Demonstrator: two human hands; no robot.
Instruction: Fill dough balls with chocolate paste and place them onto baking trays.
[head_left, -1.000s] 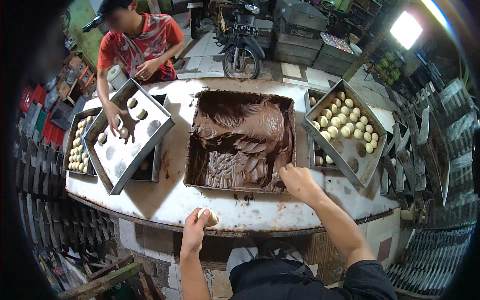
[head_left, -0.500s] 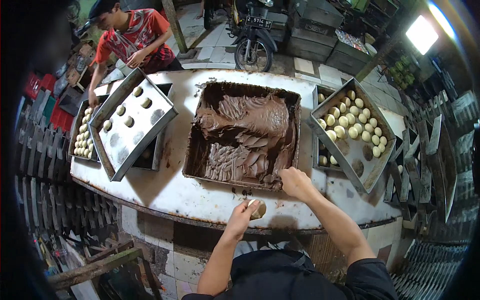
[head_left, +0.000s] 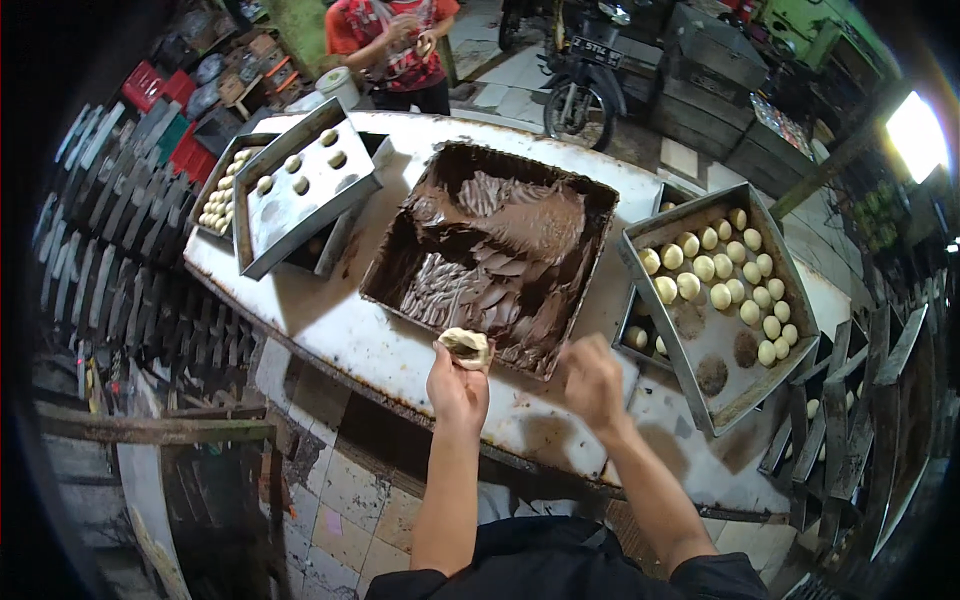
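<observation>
My left hand [head_left: 460,390] is closed around a pale dough piece [head_left: 478,346], held just over the front edge of a big metal tray [head_left: 408,312]. A hollow shows in the top of the dough, dark inside. Thick brown chocolate-like paste [head_left: 540,225] is smeared across that tray. To the right of the tray's near right corner is my right hand [head_left: 594,388], knuckles up and smeared by motion. Its fingertips are hidden, so I cannot make out whether it holds anything.
At right, a tilted tray [head_left: 640,270] of round dough balls rests on another tray. Stacked trays [head_left: 300,215] with more balls stand at left on the white table [head_left: 350,325]. A co-worker [head_left: 395,45] stands across the table. Metal trays [head_left: 880,420] lean at far right.
The view has shifted. My left hand has risen toward the paste tray and turned the dough hollow side up. My right hand has left the tray's corner. The co-worker has straightened, hands together.
</observation>
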